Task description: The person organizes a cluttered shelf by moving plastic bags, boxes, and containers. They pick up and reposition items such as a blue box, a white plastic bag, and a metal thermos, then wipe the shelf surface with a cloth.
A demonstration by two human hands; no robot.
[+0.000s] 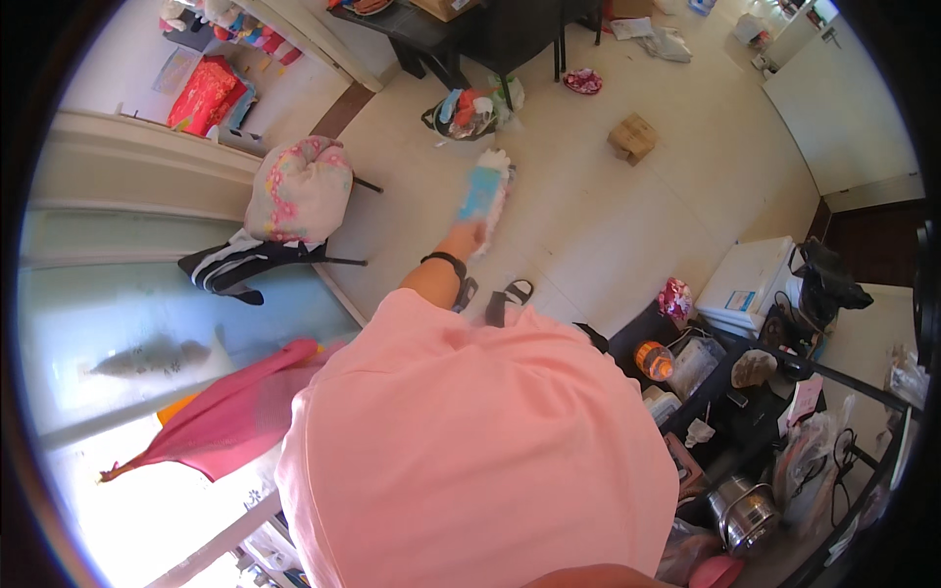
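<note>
My left hand (474,234), with a black band at the wrist, reaches out over the tiled floor. It is shut on the near end of a long blue-and-white pad (481,192) with a fluffy white edge, like a flat mop head. Motion blur hides the fingers' exact hold, and whether the pad touches the floor cannot be told. Just this side of the pad are my feet in dark open sandals (519,292), partly covered by the pink shirt. My right hand is out of view; only a strip of skin shows at the bottom edge, below the shirt.
Beyond the pad stands a filled waste basket (464,117); a cardboard box (632,138) lies farther right. At left, a stool (351,262) carries a floral cushion (298,191) and dark clothing. A cluttered black rack (706,389) with a steel pot (742,513) stands close on the right.
</note>
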